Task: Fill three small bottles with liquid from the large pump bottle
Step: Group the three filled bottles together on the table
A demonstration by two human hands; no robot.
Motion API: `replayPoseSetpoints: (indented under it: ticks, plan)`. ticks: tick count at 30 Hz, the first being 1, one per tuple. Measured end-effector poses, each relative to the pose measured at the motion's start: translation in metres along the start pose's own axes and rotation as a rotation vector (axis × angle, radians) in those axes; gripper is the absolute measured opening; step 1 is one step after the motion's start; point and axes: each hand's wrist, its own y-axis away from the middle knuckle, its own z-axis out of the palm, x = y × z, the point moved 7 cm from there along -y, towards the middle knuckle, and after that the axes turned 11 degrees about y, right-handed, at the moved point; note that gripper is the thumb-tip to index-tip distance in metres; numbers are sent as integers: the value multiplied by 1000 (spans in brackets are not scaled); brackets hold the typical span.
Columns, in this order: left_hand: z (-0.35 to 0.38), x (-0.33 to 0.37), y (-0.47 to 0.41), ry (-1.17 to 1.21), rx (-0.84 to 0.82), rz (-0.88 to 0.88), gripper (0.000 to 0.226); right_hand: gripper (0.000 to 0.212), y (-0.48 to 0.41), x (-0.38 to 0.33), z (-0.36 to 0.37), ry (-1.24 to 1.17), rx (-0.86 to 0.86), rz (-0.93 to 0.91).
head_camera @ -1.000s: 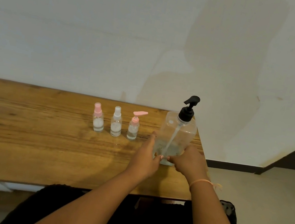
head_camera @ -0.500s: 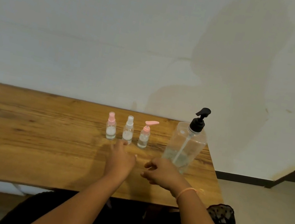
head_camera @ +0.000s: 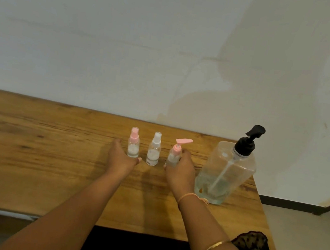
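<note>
The right hand (head_camera: 180, 173) curls round the small clear pink-pump bottle (head_camera: 174, 156), hiding its base; the left hand (head_camera: 121, 159) cups the pink-capped clear spray bottle (head_camera: 133, 147), contact unclear. Both stand near the far edge of the wooden table (head_camera: 44, 159).

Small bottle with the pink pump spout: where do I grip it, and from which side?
Grip the pink-pump bottle round its clear body, below the collar, from the near right. Its spout overhangs above, and the white-capped bottle stands close on its left.

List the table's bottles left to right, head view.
Small pink-capped clear spray bottle, small white-capped clear spray bottle, small clear pink-pump bottle, large clear black-pump bottle.
</note>
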Motion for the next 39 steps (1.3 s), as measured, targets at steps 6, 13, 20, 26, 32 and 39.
replayPoseSetpoints:
  ticks: [6,13,20,26,32,39]
  plan:
    - [0,-7,-12,-4,-9,-1,85,41,-15,2,3,-10,22,7]
    - [4,-23,18,-12,175,-13,44,23,-16,0,3,-29,54,-7]
    - [42,-18,30,-58,37,125,40,26,-15,2,2,-69,27,-17]
    - [57,-5,27,-59,41,238,26,21,-21,2,1,-68,5,-21]
    - [72,-4,13,2,55,292,18,20,-29,-1,2,-57,19,-36]
    - [87,5,-10,32,45,326,14,37,-50,-3,14,-171,79,-45]
